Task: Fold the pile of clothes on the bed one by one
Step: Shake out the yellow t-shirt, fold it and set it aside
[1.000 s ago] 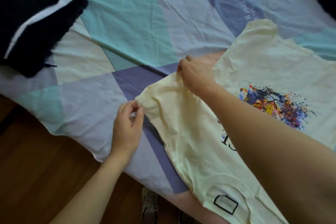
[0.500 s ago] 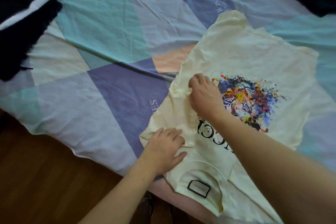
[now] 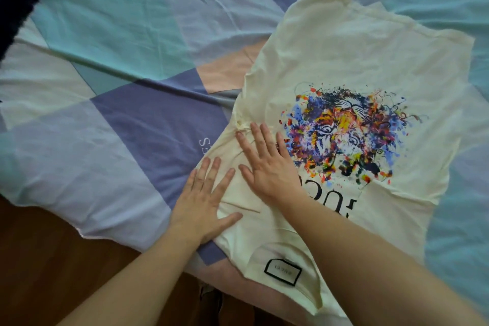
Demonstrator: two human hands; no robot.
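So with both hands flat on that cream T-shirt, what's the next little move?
Probably reach across and fold the other side in. The left hand and right hand press one sleeve flat on the cream printed T-shirt; its far side lies unfolded.

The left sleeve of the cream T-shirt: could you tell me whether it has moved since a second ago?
Yes. The sleeve then stretched out over the purple patch of the bedsheet; now it lies folded onto the T-shirt, pressed flat by the left hand and right hand.

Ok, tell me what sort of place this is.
Most likely a bedroom at home. A patchwork bedsheet covers a bed, a cream T-shirt lies spread on it under the left hand and right hand, and a wooden floor shows beside the bed.
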